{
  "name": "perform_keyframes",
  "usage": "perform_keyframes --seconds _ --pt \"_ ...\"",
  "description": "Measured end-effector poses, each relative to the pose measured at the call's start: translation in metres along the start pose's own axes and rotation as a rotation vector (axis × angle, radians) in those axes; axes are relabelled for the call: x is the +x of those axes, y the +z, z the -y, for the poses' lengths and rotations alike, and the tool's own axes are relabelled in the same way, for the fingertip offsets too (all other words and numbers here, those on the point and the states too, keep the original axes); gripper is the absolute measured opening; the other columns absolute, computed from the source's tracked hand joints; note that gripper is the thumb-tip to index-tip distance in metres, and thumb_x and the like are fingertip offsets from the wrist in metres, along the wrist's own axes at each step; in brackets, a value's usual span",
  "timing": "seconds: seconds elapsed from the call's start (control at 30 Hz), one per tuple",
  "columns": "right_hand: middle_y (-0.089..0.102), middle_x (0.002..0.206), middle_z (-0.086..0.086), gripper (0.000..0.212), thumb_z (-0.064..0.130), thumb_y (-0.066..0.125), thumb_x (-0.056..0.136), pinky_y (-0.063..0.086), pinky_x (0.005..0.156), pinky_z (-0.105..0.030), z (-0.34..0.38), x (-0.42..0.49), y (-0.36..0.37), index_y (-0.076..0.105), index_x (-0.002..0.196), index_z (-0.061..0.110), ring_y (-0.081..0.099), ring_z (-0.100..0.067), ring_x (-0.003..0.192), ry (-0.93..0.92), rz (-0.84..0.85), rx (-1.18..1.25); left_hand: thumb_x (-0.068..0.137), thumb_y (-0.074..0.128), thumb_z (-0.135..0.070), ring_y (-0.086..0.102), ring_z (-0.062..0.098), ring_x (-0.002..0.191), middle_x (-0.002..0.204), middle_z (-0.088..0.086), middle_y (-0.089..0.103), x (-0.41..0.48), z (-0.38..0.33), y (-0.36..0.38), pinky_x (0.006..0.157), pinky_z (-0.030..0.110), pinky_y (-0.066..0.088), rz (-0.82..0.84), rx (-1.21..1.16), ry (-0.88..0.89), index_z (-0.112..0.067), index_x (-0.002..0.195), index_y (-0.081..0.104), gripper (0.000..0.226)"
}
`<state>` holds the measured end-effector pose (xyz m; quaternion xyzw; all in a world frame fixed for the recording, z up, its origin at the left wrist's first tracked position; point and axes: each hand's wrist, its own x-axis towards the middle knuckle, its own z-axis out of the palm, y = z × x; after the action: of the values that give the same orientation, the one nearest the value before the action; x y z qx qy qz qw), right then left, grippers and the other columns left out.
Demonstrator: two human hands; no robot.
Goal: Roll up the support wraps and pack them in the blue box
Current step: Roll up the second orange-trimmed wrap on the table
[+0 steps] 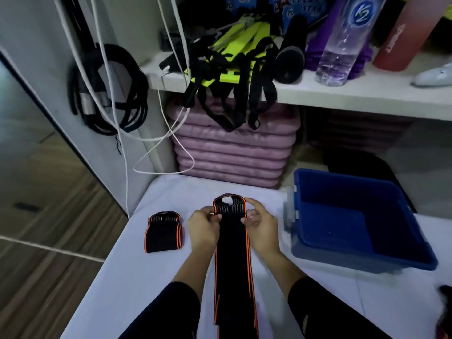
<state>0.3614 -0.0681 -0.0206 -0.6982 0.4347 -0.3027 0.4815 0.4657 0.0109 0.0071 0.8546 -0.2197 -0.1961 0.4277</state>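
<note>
Currently, one long black support wrap (232, 253) with orange edging lies flat down the middle of the white table (137, 277), running from the near edge toward the far side. I note that its far end is turned over into a short fold.

The left hand (201, 231) pinches the left edge of that fold with its fingers curled onto the fabric. The right hand (263, 228) pinches the right edge in the same way. Both forearms, in dark sleeves, lie on either side of the strip.

A second wrap (162, 232), already bundled short, lies on the table just left of the left hand and does not touch it. The blue box (352, 259) sits on the table right of the right hand, near but apart, with its open top up.

On the far side, a stack of pink cushions (232, 152) sits under a white shelf (342, 97). The shelf carries yellow-and-black straps (230, 69) and a water bottle (342, 52). A coil of black cable (110, 89) hangs on the far left.
</note>
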Motion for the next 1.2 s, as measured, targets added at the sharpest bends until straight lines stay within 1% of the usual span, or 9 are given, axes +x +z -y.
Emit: perform_keyframes --seconds 0.13,0.27,0.37,0.47,0.6,0.77,0.97,1.1,1.2 --pt "0.061 0.079 -0.004 0.053 -0.010 0.061 0.078 0.047 0.077 -0.021 -0.018 0.021 0.009 0.058 0.122 0.021 0.059 -0.014 0.075 0.102 -0.046 0.001 0.084 0.058 -0.002 0.057 0.017 0.080 0.091 0.011 0.070 0.015 0.007 0.010 0.063 0.011 0.031 0.053 0.010 -0.038 -0.009 0.105 0.067 0.024" --pt "0.053 0.113 -0.007 0.067 -0.009 0.051 0.086 0.048 0.073 -0.015 -0.030 0.022 0.002 0.030 0.143 0.017 0.057 -0.018 0.091 0.228 0.155 0.083 0.082 0.056 0.005 0.064 0.027 0.097 0.109 0.011 0.067 0.015 0.023 0.014 0.078 0.023 0.046 0.203 -0.056 -0.105 -0.012 0.123 0.054 0.045" --pt "0.049 0.130 -0.011 0.067 -0.002 0.055 0.086 0.047 0.087 -0.027 -0.032 0.009 -0.008 0.027 0.144 0.016 0.055 -0.019 0.101 0.226 0.149 -0.039 0.081 0.050 0.006 0.063 0.022 0.101 0.114 0.011 0.066 0.005 0.030 0.010 0.078 0.014 0.039 0.128 -0.019 -0.130 -0.008 0.119 0.056 0.041" --pt "0.056 0.122 -0.013 0.065 0.004 0.060 0.085 0.045 0.082 -0.025 -0.030 -0.015 -0.012 0.030 0.142 0.014 0.054 -0.017 0.092 0.277 0.199 -0.215 0.082 0.050 0.000 0.060 0.018 0.092 0.108 0.007 0.066 -0.015 0.032 0.005 0.076 0.014 0.035 0.132 0.063 -0.191 -0.005 0.120 0.057 0.039" --pt "0.057 0.115 -0.010 0.065 0.001 0.057 0.084 0.043 0.076 -0.022 -0.029 -0.038 -0.010 0.029 0.142 0.013 0.058 -0.020 0.093 0.297 0.279 -0.248 0.081 0.051 -0.003 0.049 0.004 0.065 0.074 -0.009 0.059 -0.031 0.029 0.010 0.067 0.011 0.034 0.157 0.085 -0.211 -0.006 0.120 0.058 0.039" --pt "0.049 0.107 -0.008 0.052 -0.006 0.055 0.084 0.045 0.070 -0.023 -0.030 -0.044 -0.020 0.040 0.127 0.020 0.049 -0.014 0.075 0.360 0.275 -0.110 0.080 0.052 -0.005 0.059 0.016 0.088 0.116 0.004 0.065 -0.040 0.029 0.000 0.076 0.018 0.040 0.166 0.087 -0.270 -0.012 0.118 0.060 0.040" --pt "0.055 0.121 -0.014 0.059 -0.003 0.053 0.085 0.044 0.074 -0.021 -0.028 -0.071 -0.025 0.035 0.138 0.014 0.055 -0.019 0.091 0.345 0.344 -0.226 0.077 0.058 -0.008 0.064 0.024 0.092 0.108 0.008 0.066 -0.068 0.044 -0.004 0.085 0.029 0.052 0.216 0.062 -0.333 -0.011 0.107 0.065 0.031" --pt "0.049 0.110 -0.006 0.056 -0.001 0.055 0.086 0.044 0.067 -0.018 -0.026 -0.080 -0.033 0.036 0.136 0.013 0.053 -0.019 0.085 0.359 0.343 -0.181 0.080 0.057 -0.007 0.057 0.014 0.086 0.098 0.007 0.068 -0.078 0.044 -0.014 0.077 0.018 0.039 0.226 0.101 -0.238 -0.010 0.108 0.063 0.029" --pt "0.057 0.099 -0.005 0.047 0.015 0.064 0.085 0.048 0.081 -0.027 -0.028 -0.097 -0.044 0.046 0.128 0.013 0.057 -0.019 0.086 0.351 0.344 -0.241 0.080 0.063 -0.015 0.062 0.019 0.082 0.086 0.007 0.067 -0.090 0.048 -0.019 0.073 0.022 0.046 0.243 0.126 -0.206 -0.009 0.101 0.064 0.022"
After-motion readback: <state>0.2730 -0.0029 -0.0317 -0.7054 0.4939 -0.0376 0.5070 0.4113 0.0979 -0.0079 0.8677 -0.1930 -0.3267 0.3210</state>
